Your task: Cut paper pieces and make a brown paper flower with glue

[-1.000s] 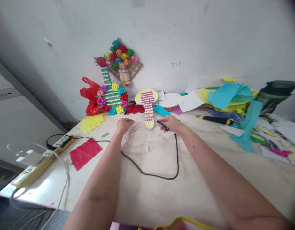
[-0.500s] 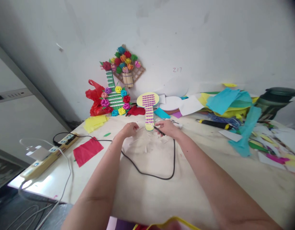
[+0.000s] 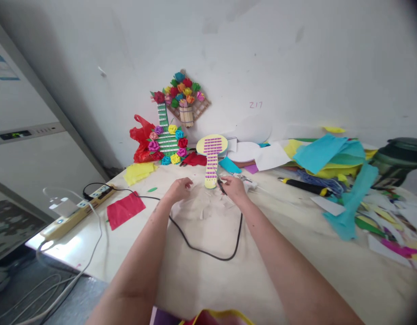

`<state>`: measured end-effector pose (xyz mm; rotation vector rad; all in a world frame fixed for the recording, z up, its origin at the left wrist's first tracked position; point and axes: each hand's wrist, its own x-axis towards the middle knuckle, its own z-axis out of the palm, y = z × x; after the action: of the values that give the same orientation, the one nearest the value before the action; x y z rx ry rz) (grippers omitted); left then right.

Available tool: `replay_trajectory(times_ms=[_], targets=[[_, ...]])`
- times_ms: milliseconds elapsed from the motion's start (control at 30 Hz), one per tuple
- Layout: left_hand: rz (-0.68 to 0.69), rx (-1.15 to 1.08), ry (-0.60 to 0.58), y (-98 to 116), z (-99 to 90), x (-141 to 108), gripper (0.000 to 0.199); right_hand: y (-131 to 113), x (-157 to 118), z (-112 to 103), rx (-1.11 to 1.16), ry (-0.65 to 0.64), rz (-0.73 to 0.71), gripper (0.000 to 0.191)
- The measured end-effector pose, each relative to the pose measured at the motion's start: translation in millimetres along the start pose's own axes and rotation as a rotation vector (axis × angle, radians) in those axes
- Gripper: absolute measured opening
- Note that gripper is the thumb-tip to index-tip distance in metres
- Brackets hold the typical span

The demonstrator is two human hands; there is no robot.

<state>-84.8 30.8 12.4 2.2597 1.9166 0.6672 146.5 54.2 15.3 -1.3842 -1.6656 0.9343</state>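
A yellow paper cut-out [image 3: 211,182] with an oval head, a straight stem and rows of purple strips leans at the back, its stem resting on the table. My right hand [image 3: 232,187] is beside the stem's lower end, its fingers closed on a slim black pointed tool [image 3: 221,186]. The tool's thin tip is hard to make out against the yellow. To the left of the stem, my left hand [image 3: 180,188] has its fingers curled in; whatever they may hold is hidden. Pale see-through scraps [image 3: 202,204] lie between the hands.
A black cord [image 3: 208,255] loops in front of the hands from the power strip [image 3: 80,212]. Red tissue [image 3: 126,210] lies left. A black-and-yellow tool [image 3: 303,185], paper scraps and a dark green jar [image 3: 400,160] are right. A flower-trimmed paper guitar [image 3: 168,142] stands behind.
The view has swung somewhat left. My right hand has come closer to the stem's lower end, and the black tool now points more steeply. My left hand stays curled in nearly the same place.
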Motion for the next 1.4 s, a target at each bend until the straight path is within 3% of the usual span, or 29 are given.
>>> replay_trajectory(times_ms=[167, 300, 467, 567, 767, 967, 1100, 1233, 1333, 1400], targets=[[-0.027, 0.042, 0.071, -1.5, -4.8, -8.1, 0.038, 4.4, -3.2, 2.4, -0.094, 0.138, -0.126, 0.035], [-0.002, 0.16, 0.153, 8.1, -13.5, -3.4, 0.035, 6.1, -11.8, 1.5, -0.172, 0.163, -0.188, 0.038], [0.067, 0.187, 0.097, 28.2, -9.0, 1.1, 0.035, 7.7, -17.3, -9.4, -0.299, 0.238, -0.194, 0.038], [0.053, 0.186, 0.132, 32.7, -4.1, 0.1, 0.034, 6.3, -16.9, -19.9, -0.399, 0.304, -0.173, 0.039], [0.046, 0.17, 0.24, 36.9, 5.6, 2.2, 0.034, 3.1, -19.6, -51.9, -0.642, 0.311, -0.111, 0.032], [0.076, 0.1, 0.32, 39.0, 14.8, 6.4, 0.033, 22.4, -22.9, -107.7, -0.796, 0.258, -0.034, 0.029], [-0.084, 0.029, 0.34, 33.3, 12.7, 8.2, 0.029, 40.3, -20.5, -139.0, -0.913, 0.199, 0.06, 0.027], [-0.302, 0.015, 0.305, 12.4, 3.3, 8.3, 0.03, 49.7, -15.9, -155.3, -0.981, 0.064, 0.161, 0.027], [-0.382, -0.007, 0.232, -8.2, -4.1, 8.1, 0.033, 44.4, -13.0, -152.4, -1.038, 0.09, 0.206, 0.029], [-0.409, -0.019, 0.171, -17.9, -7.2, 9.2, 0.034, 33.4, -11.8, -138.0, -1.062, 0.165, 0.109, 0.03]])
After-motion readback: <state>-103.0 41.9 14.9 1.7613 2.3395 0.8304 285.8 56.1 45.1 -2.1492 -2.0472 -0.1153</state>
